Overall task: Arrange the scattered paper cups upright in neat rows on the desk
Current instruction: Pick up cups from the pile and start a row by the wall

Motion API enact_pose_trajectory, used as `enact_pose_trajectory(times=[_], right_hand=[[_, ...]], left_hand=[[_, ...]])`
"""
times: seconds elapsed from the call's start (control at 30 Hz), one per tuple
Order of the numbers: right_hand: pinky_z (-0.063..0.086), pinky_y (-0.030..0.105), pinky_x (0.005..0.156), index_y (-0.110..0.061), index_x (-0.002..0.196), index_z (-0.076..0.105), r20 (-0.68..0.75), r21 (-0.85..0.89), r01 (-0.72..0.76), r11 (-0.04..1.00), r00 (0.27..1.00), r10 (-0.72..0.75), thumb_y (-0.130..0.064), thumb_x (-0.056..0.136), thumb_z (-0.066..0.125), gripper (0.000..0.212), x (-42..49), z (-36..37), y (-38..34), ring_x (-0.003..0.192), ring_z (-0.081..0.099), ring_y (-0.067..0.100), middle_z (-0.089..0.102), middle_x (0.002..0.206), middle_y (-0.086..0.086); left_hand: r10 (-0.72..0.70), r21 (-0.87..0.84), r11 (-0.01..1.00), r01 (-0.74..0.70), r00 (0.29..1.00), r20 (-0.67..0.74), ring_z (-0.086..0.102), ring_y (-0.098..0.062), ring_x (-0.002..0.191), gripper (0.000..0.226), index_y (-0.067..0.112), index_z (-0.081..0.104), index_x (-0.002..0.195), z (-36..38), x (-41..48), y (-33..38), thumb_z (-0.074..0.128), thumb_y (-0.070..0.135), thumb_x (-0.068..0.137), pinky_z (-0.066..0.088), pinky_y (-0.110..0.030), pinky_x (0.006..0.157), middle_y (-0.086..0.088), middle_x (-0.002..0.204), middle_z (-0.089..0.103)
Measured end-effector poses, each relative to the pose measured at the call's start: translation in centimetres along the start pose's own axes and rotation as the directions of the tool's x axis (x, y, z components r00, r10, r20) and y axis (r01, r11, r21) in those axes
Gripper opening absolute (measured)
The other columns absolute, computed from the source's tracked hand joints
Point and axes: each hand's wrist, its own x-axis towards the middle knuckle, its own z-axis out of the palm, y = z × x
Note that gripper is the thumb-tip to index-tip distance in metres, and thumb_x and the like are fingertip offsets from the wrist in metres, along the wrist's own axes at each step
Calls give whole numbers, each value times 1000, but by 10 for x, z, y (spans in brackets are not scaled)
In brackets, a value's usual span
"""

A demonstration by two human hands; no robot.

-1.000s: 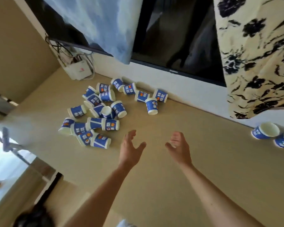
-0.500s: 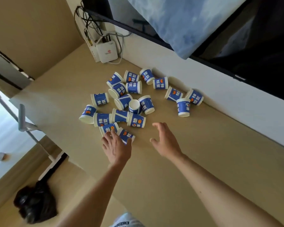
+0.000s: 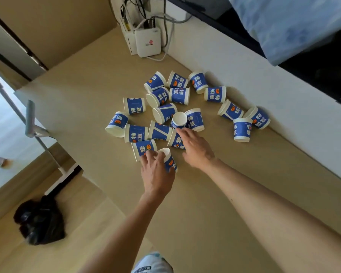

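Observation:
Several blue-and-white paper cups (image 3: 135, 105) lie scattered in a cluster on the beige desk (image 3: 234, 194), most of them on their sides. One cup (image 3: 242, 130) stands rim down at the right of the cluster. My left hand (image 3: 156, 172) is wrapped round the nearest cup (image 3: 168, 158), whose white base points up. My right hand (image 3: 197, 148) is spread, fingers apart, over a lying cup (image 3: 175, 140), and its index fingertip reaches another cup (image 3: 179, 120) that shows its white base.
A white router (image 3: 148, 42) with cables stands at the desk's far corner. A white wall strip and a dark screen (image 3: 313, 71) run behind the cups, with a blue cloth (image 3: 287, 26) hanging over them. The desk's edge drops off at the left, with a black bag (image 3: 39, 219) on the floor.
Both hands have moved forward into the cluster. My left hand has closed round the nearest cup, and my right hand has come down onto a cup. The view has swung left.

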Motion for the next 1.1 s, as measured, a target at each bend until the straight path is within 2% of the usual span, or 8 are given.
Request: enact_pose_trajectory(times=[0.1, 0.2, 0.33, 0.43, 0.6, 0.77, 0.97, 1.1], right_hand=[[46, 41, 106, -26, 157, 21, 17, -36, 29, 999, 999, -28, -7, 83, 73, 92, 6, 3, -4, 138, 39, 25, 36, 151, 3], [48, 42, 102, -27, 152, 28, -3, -48, 4, 999, 1000, -4, -8, 82, 75, 86, 11, 5, -8, 129, 46, 27, 40, 142, 5], [50, 43, 97, -19, 135, 35, -19, -75, -44, 996, 999, 43, -15, 79, 81, 72, 10, 6, -10, 118, 55, 27, 47, 133, 8], [51, 44, 94, -17, 132, 34, -32, -96, -66, 993, 997, 63, -20, 80, 82, 72, 5, 13, -6, 114, 61, 27, 52, 133, 7], [51, 45, 99, -16, 155, 16, -35, 118, -185, 976, 981, 191, -19, 77, 85, 104, -14, 22, 10, 126, 56, 29, 45, 147, 9], [43, 22, 86, -15, 139, 43, -125, 537, -330, 776, 879, 460, -18, 71, 85, 80, -59, 30, 38, 117, 56, 22, 47, 133, 3], [47, 11, 76, -23, 116, 53, -177, 829, -273, 488, 699, 693, -12, 65, 88, 63, -150, 30, 74, 98, 63, 8, 61, 114, -5], [45, 5, 70, -29, 111, 50, -184, 900, -225, 374, 580, 793, -13, 64, 91, 65, -216, 31, 99, 90, 63, -8, 65, 105, -15]], left_hand=[[131, 75, 989, -128, 991, -25, 37, -30, 123, 41, 17, 63, 118, -1, -6, -8, 71, 27, 79, 47, -40, 92, -7, 132, 43], [177, 102, 979, -175, 984, -7, 38, -27, 126, 34, 17, 67, 114, 1, -9, -17, 70, 31, 83, 46, -37, 96, -5, 133, 45], [265, 50, 963, -264, 964, -21, 49, -23, 113, 30, 14, 67, 100, 3, -10, -24, 78, 31, 78, 50, -32, 88, -2, 122, 50], [291, -74, 953, -295, 955, -59, 52, -23, 111, 54, 15, 53, 112, 7, -11, -25, 86, 23, 69, 50, -26, 83, -4, 126, 46], [149, -352, 924, -152, 988, -35, 48, -17, 119, 93, 21, 31, 140, 15, -14, -25, 88, 20, 66, 43, -24, 92, -2, 136, 45], [127, -462, 879, -118, 992, -12, 56, -15, 106, 91, 29, 33, 134, 21, -21, -16, 90, 26, 63, 42, -25, 85, 11, 125, 53], [277, -503, 833, -232, 961, 16, 55, -6, 102, 89, 31, 37, 130, 29, -40, 34, 92, 27, 59, 44, -23, 85, 14, 122, 56], [391, -523, 792, -314, 920, 39, 51, 12, 94, 86, 32, 39, 127, 42, -66, 81, 92, 25, 59, 40, 0, 74, 34, 111, 50]])
